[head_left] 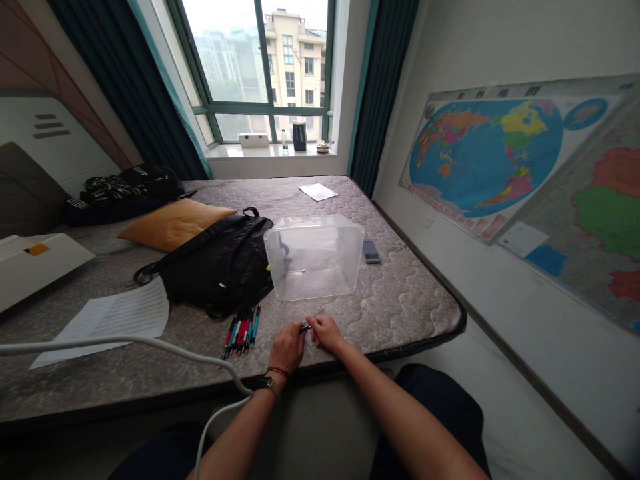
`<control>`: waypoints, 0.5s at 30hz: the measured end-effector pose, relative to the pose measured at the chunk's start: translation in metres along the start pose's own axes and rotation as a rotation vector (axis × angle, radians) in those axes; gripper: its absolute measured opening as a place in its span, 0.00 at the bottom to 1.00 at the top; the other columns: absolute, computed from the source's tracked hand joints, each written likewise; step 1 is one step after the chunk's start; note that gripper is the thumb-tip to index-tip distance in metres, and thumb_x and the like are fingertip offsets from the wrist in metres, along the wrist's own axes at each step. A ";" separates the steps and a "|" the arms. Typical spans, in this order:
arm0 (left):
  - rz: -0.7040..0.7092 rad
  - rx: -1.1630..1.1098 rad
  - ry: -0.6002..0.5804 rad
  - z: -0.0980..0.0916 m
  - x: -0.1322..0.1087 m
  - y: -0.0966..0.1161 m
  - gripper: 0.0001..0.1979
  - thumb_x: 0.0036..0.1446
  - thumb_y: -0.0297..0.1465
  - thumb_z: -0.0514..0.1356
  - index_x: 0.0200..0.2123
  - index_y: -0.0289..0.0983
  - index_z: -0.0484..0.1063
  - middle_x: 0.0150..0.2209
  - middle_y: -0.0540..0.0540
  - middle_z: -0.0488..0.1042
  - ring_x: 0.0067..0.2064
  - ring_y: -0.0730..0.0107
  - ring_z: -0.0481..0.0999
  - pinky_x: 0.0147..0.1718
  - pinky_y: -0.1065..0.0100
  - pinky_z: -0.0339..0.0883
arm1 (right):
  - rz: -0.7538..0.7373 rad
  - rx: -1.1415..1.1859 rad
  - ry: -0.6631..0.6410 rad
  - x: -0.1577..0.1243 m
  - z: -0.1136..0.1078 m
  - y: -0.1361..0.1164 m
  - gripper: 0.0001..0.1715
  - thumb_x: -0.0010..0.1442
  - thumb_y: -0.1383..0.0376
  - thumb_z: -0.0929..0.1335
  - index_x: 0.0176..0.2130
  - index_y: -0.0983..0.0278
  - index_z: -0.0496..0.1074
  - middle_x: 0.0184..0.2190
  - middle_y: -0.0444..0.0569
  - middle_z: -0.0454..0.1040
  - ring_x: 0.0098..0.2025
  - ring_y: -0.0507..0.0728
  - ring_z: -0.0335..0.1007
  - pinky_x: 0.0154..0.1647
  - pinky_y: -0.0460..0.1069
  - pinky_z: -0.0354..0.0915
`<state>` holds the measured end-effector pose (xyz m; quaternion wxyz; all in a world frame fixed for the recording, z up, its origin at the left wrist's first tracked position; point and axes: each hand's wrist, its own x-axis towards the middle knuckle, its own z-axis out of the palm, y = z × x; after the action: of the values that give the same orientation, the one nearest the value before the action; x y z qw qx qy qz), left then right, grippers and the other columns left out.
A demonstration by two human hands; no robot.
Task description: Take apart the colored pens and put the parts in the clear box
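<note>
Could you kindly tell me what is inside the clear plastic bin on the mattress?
The clear plastic bin shows a small thin item and a dark curved shape; neither can be identified.

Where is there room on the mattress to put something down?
Bare mattress lies between the clear plastic tub and the mattress's right edge, past the dark stack. There's more in front of the tub, beside your right hand. Left of the tub is crowded: black backpack, pens, paper sheet.
</note>
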<state>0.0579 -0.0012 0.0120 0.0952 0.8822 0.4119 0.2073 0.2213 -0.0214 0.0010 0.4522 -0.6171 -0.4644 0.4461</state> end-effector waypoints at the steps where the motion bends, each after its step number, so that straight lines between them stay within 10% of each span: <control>1: 0.006 -0.007 -0.001 0.002 0.000 -0.001 0.11 0.67 0.32 0.48 0.48 0.39 0.67 0.41 0.44 0.75 0.44 0.63 0.74 0.44 0.64 0.62 | -0.006 -0.039 -0.011 0.000 0.000 0.000 0.36 0.62 0.41 0.60 0.17 0.63 0.67 0.10 0.41 0.63 0.12 0.49 0.59 0.17 0.44 0.54; 15: 0.015 0.092 -0.006 0.001 0.001 0.001 0.16 0.69 0.33 0.45 0.42 0.41 0.72 0.37 0.46 0.75 0.41 0.64 0.73 0.39 0.65 0.61 | 0.006 -0.113 -0.085 0.005 -0.001 0.000 0.32 0.65 0.46 0.59 0.18 0.62 0.62 0.11 0.40 0.60 0.14 0.49 0.57 0.18 0.45 0.53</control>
<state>0.0595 -0.0011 0.0116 0.0540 0.8895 0.4139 0.1861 0.2228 -0.0166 0.0004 0.3952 -0.6235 -0.5057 0.4464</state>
